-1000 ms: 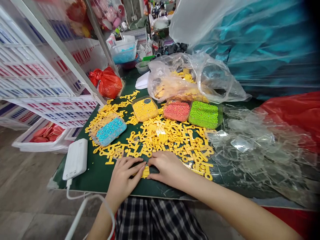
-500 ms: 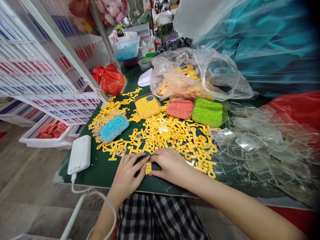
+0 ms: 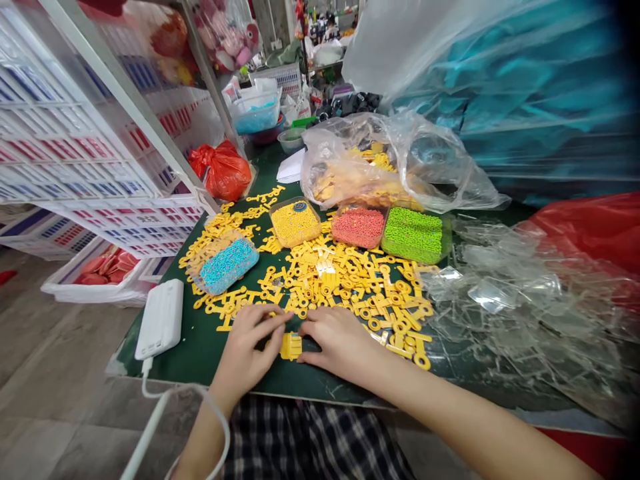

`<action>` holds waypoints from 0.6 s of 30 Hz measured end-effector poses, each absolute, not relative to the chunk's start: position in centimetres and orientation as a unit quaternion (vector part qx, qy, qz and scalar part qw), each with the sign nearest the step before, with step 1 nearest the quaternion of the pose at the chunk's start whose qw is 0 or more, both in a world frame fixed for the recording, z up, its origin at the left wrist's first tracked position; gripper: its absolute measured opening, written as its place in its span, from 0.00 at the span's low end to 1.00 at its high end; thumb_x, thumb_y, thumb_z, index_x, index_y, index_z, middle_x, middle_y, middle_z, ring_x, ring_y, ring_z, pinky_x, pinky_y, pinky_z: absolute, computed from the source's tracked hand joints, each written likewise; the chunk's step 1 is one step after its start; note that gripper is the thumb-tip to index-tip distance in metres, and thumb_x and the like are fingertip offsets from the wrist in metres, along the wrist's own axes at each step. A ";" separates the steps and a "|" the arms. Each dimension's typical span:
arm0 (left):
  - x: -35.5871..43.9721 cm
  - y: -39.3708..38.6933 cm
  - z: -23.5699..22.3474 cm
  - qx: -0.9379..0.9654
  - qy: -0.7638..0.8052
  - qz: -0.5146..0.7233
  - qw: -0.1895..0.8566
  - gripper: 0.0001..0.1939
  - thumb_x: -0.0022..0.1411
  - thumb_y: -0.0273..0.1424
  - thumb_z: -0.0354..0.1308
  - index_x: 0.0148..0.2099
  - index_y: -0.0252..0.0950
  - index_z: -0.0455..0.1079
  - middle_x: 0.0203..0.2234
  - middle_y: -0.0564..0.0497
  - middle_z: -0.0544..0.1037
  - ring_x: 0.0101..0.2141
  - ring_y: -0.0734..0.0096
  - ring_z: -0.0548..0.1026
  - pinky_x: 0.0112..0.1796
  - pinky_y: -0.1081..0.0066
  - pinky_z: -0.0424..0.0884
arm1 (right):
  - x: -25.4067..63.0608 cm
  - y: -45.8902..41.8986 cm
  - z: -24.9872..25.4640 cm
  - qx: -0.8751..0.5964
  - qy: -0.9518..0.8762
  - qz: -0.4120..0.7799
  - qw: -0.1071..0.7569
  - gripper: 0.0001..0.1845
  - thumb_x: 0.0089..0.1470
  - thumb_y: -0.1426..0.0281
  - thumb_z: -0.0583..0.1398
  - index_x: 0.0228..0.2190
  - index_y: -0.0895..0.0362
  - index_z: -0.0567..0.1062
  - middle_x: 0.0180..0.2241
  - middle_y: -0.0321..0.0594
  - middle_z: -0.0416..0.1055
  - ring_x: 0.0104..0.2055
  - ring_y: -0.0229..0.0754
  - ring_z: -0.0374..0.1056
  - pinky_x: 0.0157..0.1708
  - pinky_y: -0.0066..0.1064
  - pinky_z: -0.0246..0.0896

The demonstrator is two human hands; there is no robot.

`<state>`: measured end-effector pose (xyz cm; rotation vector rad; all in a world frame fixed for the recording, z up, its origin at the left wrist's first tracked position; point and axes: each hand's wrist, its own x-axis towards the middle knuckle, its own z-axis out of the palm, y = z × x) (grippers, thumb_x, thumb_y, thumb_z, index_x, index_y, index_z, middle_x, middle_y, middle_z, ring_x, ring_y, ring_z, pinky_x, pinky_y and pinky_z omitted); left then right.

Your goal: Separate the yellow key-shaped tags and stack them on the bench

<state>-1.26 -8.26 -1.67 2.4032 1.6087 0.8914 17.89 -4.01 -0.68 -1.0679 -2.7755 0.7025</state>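
Observation:
My left hand (image 3: 249, 343) and my right hand (image 3: 336, 337) rest side by side on the dark green table (image 3: 200, 347) near its front edge. Between their fingertips lies a small yellow plastic piece (image 3: 291, 346), and fingers of both hands press on it. Just beyond my hands spreads a heap of yellow key-shaped plastic parts (image 3: 340, 280). Trays of beads stand behind it: blue (image 3: 227, 263), yellow (image 3: 295, 223), pink (image 3: 358, 227) and green (image 3: 413, 234).
A white power bank (image 3: 161, 318) with a cable lies at the left. A clear bag of yellow parts (image 3: 380, 160) sits at the back, crumpled clear plastic (image 3: 520, 300) at the right. A red bag (image 3: 225, 170) and drawer racks (image 3: 85, 147) stand at the left.
The camera shifted slightly. My hands stay on the yellow piece; my left fingers have curled inward more toward it.

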 end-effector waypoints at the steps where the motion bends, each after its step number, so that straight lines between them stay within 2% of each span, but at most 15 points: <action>1: -1.2 -7.0 -0.8 0.785 0.536 0.304 0.059 0.13 0.67 0.31 0.51 0.46 0.42 0.76 0.38 0.48 0.79 0.40 0.63 0.74 0.43 0.63 0.70 | 17.9 -4.0 -0.7 -0.348 -0.909 0.224 0.041 0.17 0.52 0.59 0.66 0.38 0.59 0.78 0.37 0.44 0.75 0.40 0.47 0.71 0.36 0.34 0.57; 3: -1.2 -3.4 1.2 0.772 0.549 0.313 0.061 0.14 0.68 0.36 0.49 0.44 0.40 0.76 0.37 0.48 0.80 0.41 0.62 0.75 0.44 0.64 0.69 | 17.9 -4.1 -0.6 -0.338 -0.917 0.206 0.042 0.17 0.53 0.58 0.65 0.37 0.59 0.77 0.37 0.44 0.75 0.41 0.47 0.71 0.36 0.34 0.57; 6: -1.0 3.7 3.8 0.757 0.587 0.276 0.072 0.20 0.69 0.39 0.44 0.46 0.36 0.75 0.42 0.47 0.80 0.43 0.62 0.75 0.46 0.65 0.69 | 17.9 -4.1 -0.6 -0.303 -0.936 0.175 0.048 0.16 0.55 0.59 0.64 0.36 0.60 0.77 0.36 0.44 0.74 0.42 0.48 0.70 0.36 0.35 0.57; 10: -0.7 11.9 5.6 0.771 0.635 0.013 0.057 0.20 0.67 0.36 0.45 0.50 0.33 0.74 0.46 0.43 0.79 0.44 0.60 0.75 0.43 0.68 0.68 | 18.0 -4.0 -0.7 -0.284 -0.944 0.162 0.047 0.16 0.55 0.59 0.64 0.35 0.61 0.76 0.36 0.44 0.74 0.42 0.48 0.70 0.35 0.35 0.58; 14: -0.2 15.3 5.8 0.781 0.610 -0.108 0.082 0.13 0.57 0.35 0.57 0.40 0.35 0.79 0.38 0.45 0.82 0.37 0.62 0.77 0.39 0.72 0.68 | 18.1 -3.7 -0.5 -0.276 -0.946 0.162 0.042 0.16 0.55 0.59 0.64 0.36 0.61 0.76 0.36 0.44 0.74 0.42 0.48 0.70 0.35 0.36 0.59; 18: 0.1 16.4 5.3 0.787 0.582 -0.175 0.105 0.09 0.49 0.33 0.62 0.33 0.37 0.80 0.29 0.49 0.82 0.31 0.65 0.76 0.35 0.73 0.67 | 18.1 -3.5 -0.2 -0.274 -0.945 0.173 0.037 0.16 0.56 0.60 0.63 0.36 0.61 0.77 0.37 0.44 0.74 0.41 0.48 0.71 0.34 0.36 0.60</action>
